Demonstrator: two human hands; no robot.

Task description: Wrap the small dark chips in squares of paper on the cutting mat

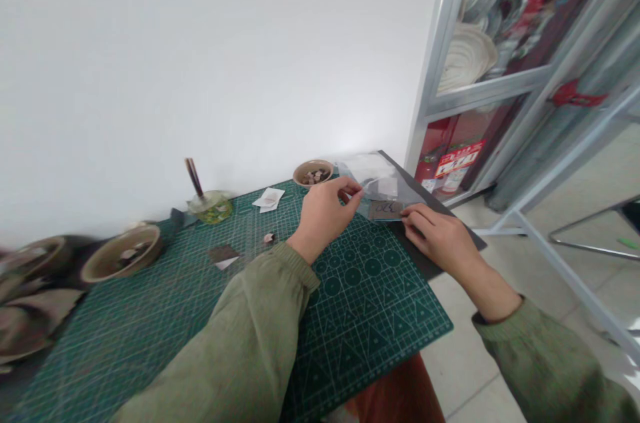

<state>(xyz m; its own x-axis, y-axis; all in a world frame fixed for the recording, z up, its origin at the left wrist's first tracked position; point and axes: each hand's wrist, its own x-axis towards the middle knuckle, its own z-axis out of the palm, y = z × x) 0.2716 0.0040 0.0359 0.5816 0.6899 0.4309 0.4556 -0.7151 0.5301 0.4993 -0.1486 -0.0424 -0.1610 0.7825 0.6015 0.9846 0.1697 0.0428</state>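
A clear plastic bag (413, 191) lies at the back right corner of the table, with white pieces inside or under it. At its near edge is a small brown card (384, 210) with dark handwritten marks; whether it is in the bag or on it I cannot tell. My left hand (327, 213) is closed in a pinch at the bag's left edge, thumb and forefinger together. The fingers of my right hand (440, 236) are pinched on the bag's near right edge, beside the card.
A green cutting mat (380, 306) covers the table. On it are a bowl of small pieces (314, 174), white papers (269, 199), a small pinkish piece (269, 237), a brown scrap (223, 254) and a glass dish (211, 207) holding sticks. More bowls (123, 253) stand left. A glazed cabinet (425, 96) rises right.
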